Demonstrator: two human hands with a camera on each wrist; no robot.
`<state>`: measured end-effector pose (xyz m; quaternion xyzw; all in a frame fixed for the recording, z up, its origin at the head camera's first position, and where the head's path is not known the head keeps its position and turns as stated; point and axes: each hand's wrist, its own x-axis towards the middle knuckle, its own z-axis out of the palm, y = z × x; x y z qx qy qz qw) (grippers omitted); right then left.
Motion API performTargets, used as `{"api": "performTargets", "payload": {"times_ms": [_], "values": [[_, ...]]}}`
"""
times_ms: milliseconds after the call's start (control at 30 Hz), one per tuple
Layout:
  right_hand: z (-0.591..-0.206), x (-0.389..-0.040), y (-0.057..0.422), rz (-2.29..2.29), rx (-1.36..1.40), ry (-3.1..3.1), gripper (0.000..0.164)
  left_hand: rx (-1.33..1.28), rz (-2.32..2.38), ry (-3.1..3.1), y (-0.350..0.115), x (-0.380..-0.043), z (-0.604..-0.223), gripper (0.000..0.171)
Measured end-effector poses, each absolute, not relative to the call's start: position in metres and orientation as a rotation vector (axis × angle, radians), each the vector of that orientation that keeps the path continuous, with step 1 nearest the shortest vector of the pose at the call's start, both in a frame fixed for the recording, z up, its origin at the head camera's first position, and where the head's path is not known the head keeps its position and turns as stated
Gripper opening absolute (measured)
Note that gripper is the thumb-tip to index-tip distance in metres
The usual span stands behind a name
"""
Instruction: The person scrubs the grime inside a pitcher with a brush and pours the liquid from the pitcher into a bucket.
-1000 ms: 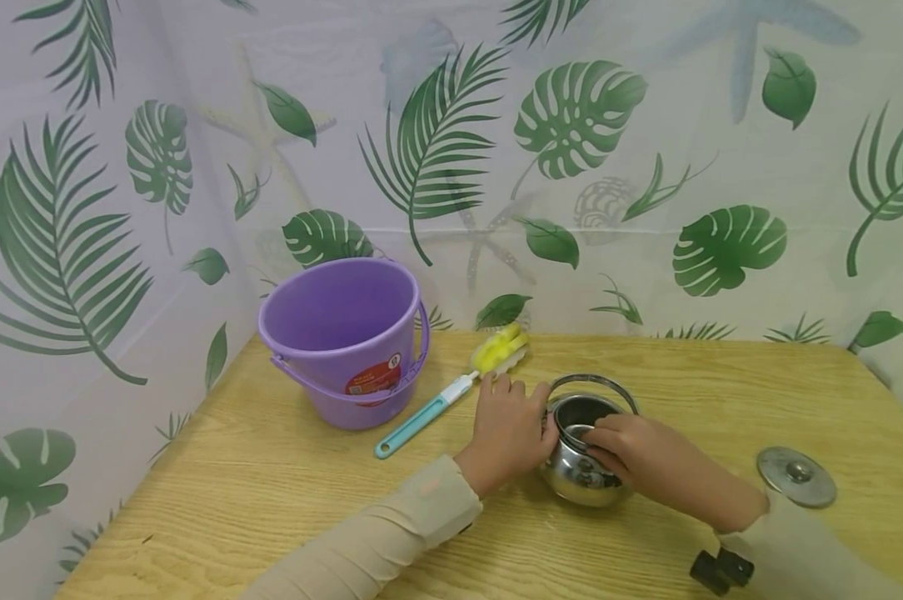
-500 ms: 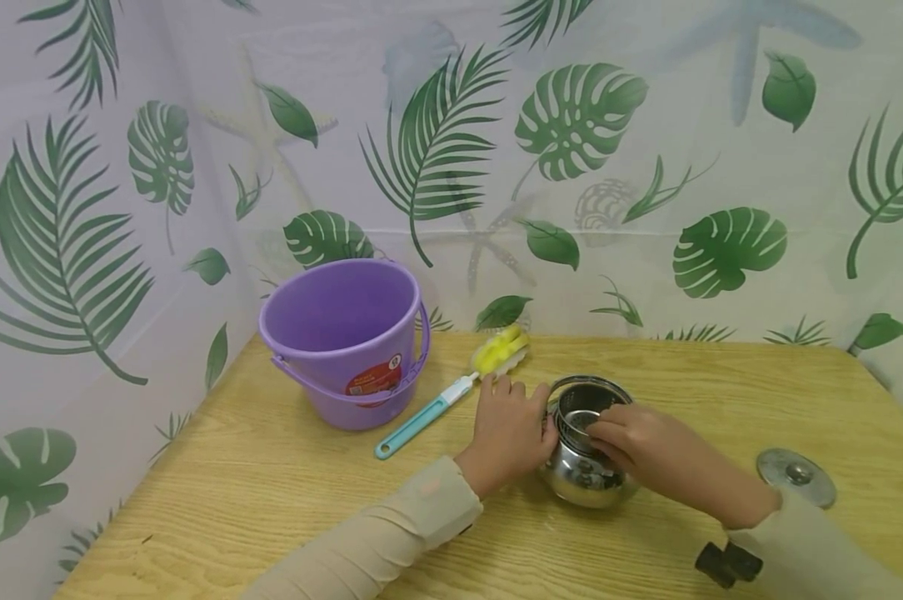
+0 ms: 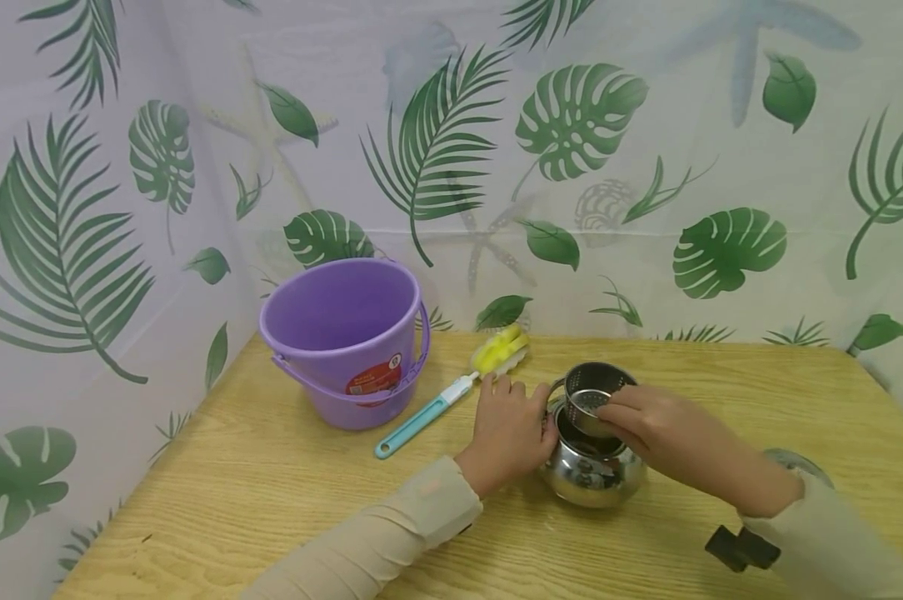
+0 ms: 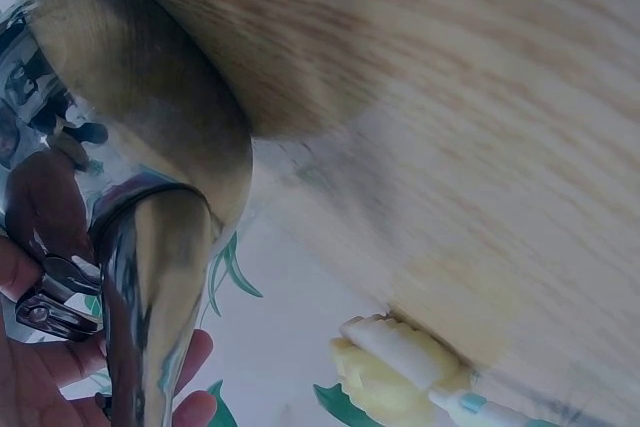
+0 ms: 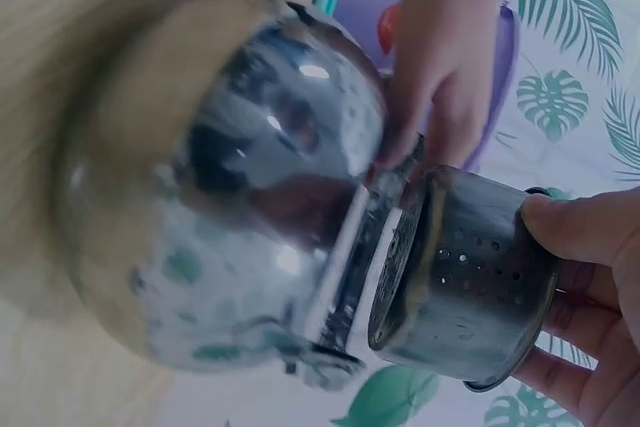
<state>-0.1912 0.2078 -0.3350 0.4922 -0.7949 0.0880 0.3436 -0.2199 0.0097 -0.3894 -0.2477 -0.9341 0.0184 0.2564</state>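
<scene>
A shiny round metal teapot (image 3: 592,485) stands on the wooden table in the head view. My left hand (image 3: 510,433) holds its left side near the rim, by the base of the hoop handle. In the left wrist view, fingers show behind the teapot's spout (image 4: 150,287). Between thumb and fingers, my right hand (image 3: 665,442) pinches the rim of a perforated metal tea strainer (image 5: 470,277). The strainer is tilted over the teapot's mouth, its holed base close to the opening in the right wrist view. Partly behind the right forearm lies the teapot lid (image 3: 802,462).
At the back left stands a purple bucket (image 3: 331,367) with its handle hanging down. A cleaning brush (image 3: 421,423) with a teal handle and yellow sponge head lies between bucket and teapot. A leaf-patterned sheet (image 3: 451,150) hangs behind the table (image 3: 219,500).
The right hand has raised the strainer up and slightly right, out of the teapot's mouth. The right forearm now covers part of the lid. The left hand has stayed in place.
</scene>
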Motion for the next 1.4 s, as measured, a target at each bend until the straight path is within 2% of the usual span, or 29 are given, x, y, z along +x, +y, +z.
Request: {"api": "performTargets", "payload": {"times_ms": [700,1400], "values": [[-0.316,-0.186,0.261,0.144,1.122,-2.120,0.060,-0.671,0.075,-2.554,0.011,-0.220,-0.389,0.028],[-0.341,-0.182,0.308,0.079,1.021,-2.240,0.068,-0.669,0.075,-2.544,0.011,-0.220,-0.390,0.030]]}}
